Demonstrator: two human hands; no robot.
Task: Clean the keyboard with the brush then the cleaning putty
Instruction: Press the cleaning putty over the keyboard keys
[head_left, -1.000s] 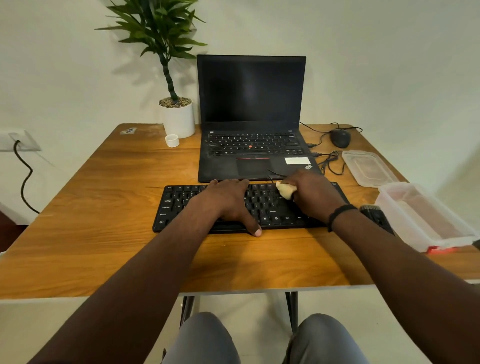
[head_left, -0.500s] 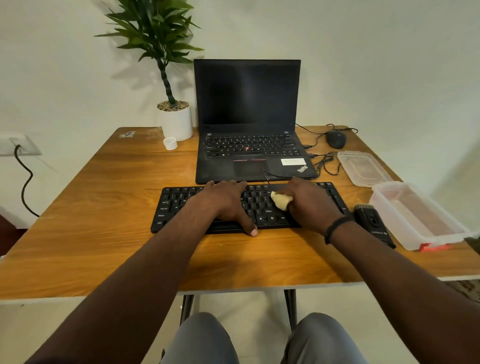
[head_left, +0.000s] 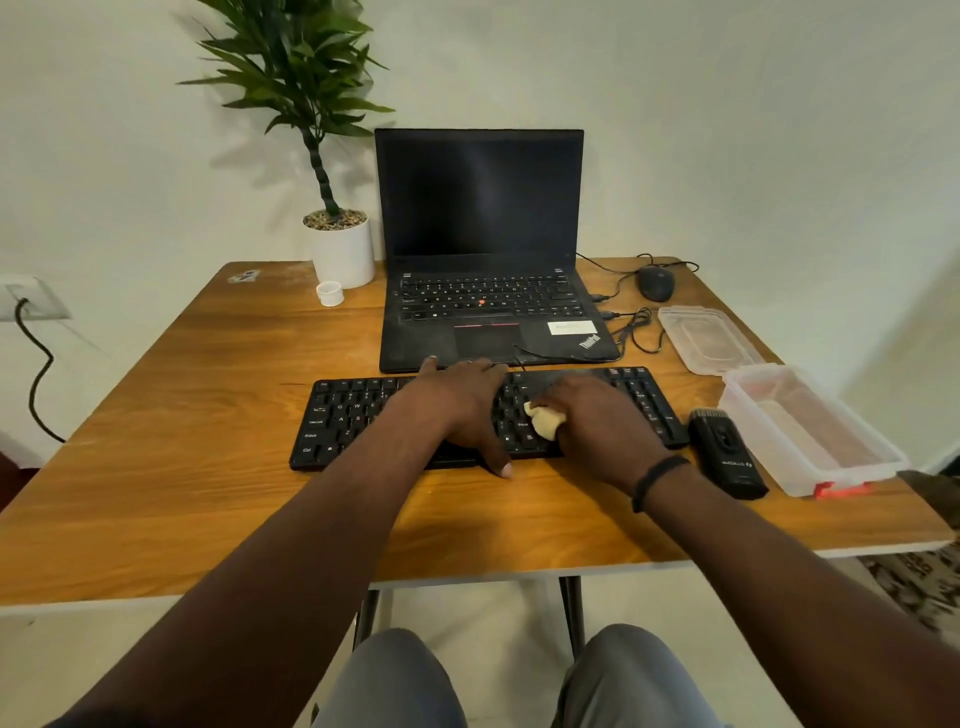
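A black keyboard (head_left: 353, 421) lies across the middle of the wooden table (head_left: 182, 467). My left hand (head_left: 462, 405) rests flat on its centre keys, the thumb hooked over the front edge. My right hand (head_left: 602, 421) presses a pale yellow lump of cleaning putty (head_left: 543, 420) onto the keys right of centre. A black brush (head_left: 724, 452) lies on the table just right of the keyboard, bristles pointing away from me.
An open black laptop (head_left: 483, 260) stands behind the keyboard. To the right are a clear plastic box (head_left: 810, 431), its lid (head_left: 706, 338), a mouse (head_left: 655, 283) and cables. A potted plant (head_left: 340, 244) and small white cap (head_left: 330, 293) stand at the back left.
My right hand has slid the putty a little leftward and nearer the front of the keyboard. The left hand stays on the keys. The camera has tilted slightly.
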